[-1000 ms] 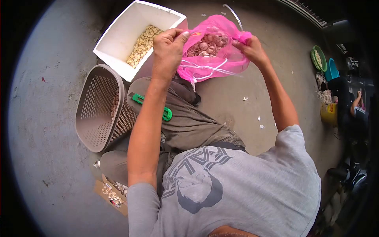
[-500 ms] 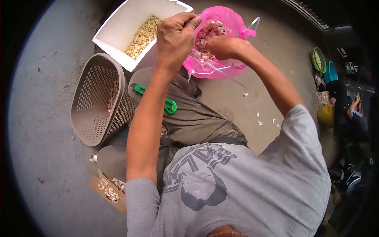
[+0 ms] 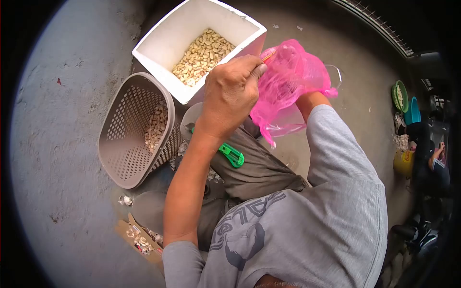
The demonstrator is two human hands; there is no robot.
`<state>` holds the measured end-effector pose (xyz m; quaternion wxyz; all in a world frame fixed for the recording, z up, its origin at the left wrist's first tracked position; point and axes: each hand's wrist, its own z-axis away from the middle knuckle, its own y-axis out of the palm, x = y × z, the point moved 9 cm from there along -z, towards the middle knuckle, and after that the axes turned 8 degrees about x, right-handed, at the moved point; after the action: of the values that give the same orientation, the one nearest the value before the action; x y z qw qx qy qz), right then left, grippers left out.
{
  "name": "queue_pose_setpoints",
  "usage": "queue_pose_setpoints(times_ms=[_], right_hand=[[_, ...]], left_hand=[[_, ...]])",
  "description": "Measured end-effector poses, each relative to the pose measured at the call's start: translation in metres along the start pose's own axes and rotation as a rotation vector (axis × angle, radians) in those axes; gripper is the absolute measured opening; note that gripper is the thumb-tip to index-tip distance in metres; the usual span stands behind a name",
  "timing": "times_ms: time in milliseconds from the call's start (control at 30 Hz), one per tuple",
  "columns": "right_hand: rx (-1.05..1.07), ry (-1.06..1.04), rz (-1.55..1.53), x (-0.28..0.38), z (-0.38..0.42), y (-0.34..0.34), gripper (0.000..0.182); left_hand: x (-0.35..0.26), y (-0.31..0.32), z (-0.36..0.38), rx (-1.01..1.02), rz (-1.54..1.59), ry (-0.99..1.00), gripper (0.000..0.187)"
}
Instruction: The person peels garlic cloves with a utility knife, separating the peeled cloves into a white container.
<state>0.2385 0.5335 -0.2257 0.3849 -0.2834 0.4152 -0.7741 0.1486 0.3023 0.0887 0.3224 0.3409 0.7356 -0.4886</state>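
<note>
My left hand (image 3: 233, 89) is closed, pinching the rim of a pink mesh bag (image 3: 293, 72) that hangs bunched in front of me. My right forearm (image 3: 309, 103) reaches to the bag's lower right side; the hand itself is hidden by the pink mesh, so its fingers do not show. Just left of the bag stands a white foam box (image 3: 149, 50) with peeled garlic cloves (image 3: 204, 55) on its bottom. A green utility knife (image 3: 233, 155) lies on my trouser leg, partly covered by my left forearm.
A grey-brown perforated basket (image 3: 113, 139) with unpeeled cloves (image 3: 156, 127) leans at my left. Garlic pieces (image 3: 139, 240) lie on cardboard near my knee. Far right are a green basket (image 3: 406, 98), a blue basin (image 3: 413, 113), a yellow container (image 3: 404, 162) and another person's arm (image 3: 438, 152).
The bag's mouth has tipped over, so the garlic skins inside no longer show. My right hand has gone from visible inside the bag to hidden by its mesh. The view has shifted.
</note>
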Motion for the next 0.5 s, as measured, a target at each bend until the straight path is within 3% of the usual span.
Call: queue_pose_setpoints(times_ms=[367,500], right_hand=[[-0.471,-0.418,0.255,0.100,0.168,-0.101,0.032],[-0.400,-0.318,0.021,0.114,0.240,-0.112,0.033]], left_hand=[[-0.023,-0.045,0.081,-0.133,0.167,-0.135,0.010],[-0.028,-0.056,0.133,-0.131,0.168,-0.200,0.007]])
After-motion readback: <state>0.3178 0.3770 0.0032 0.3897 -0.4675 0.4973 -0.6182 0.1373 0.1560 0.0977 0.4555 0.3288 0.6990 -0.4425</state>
